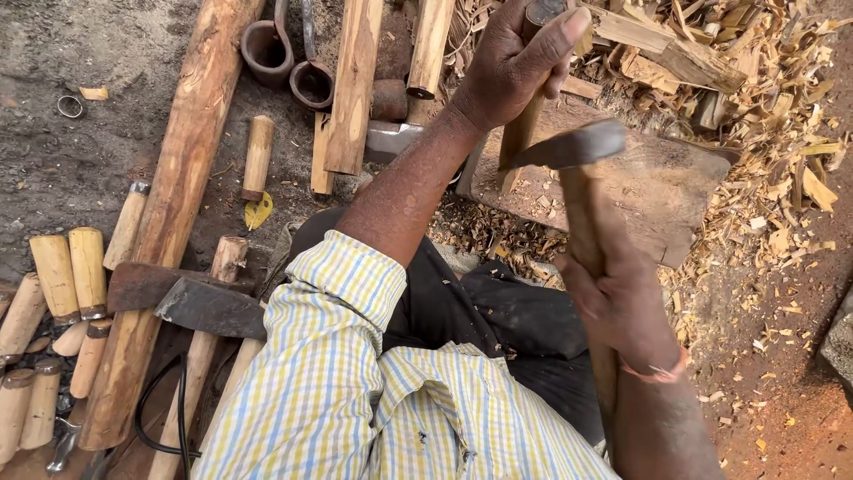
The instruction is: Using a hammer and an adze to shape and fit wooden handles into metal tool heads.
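Observation:
My left hand [511,62] grips the top of a narrow wooden stick [518,142] that stands upright on a worn wooden chopping block [675,191]. My right hand [617,298] is closed around the wooden handle of an adze-like chopping tool. Its dark metal blade [573,147] is blurred and sits right beside the stick, about halfway down it. A checked yellow and blue sleeve covers my left upper arm.
Wood shavings and offcuts [764,107] are heaped around the block at right. On the ground at left lie a long log [173,204], two axe heads on handles [200,302], several short turned handles [67,271], planks [355,80] and two clay pots [267,49].

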